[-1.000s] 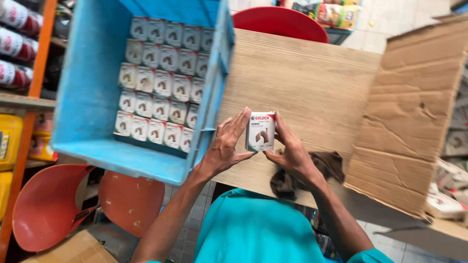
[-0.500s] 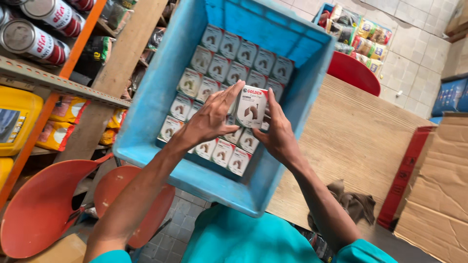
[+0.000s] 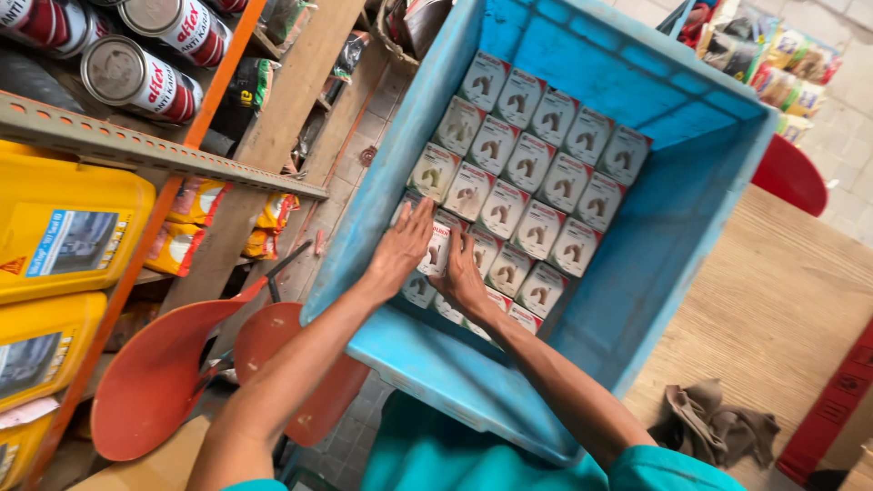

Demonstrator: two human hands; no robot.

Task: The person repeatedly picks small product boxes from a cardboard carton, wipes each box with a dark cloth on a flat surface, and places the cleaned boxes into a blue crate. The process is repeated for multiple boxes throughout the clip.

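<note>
Both hands have lowered the small box (image 3: 439,250) into the blue crate (image 3: 691,236), left hand (image 3: 400,247) and right hand (image 3: 462,273) pressing it, half hidden.

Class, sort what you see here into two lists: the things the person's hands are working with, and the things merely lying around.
In use:
left hand
right hand
small white box between them
blue crate
rows of boxes

Lying about:
brown rag
wooden table
yellow canisters
tins
red-orange stools
</note>
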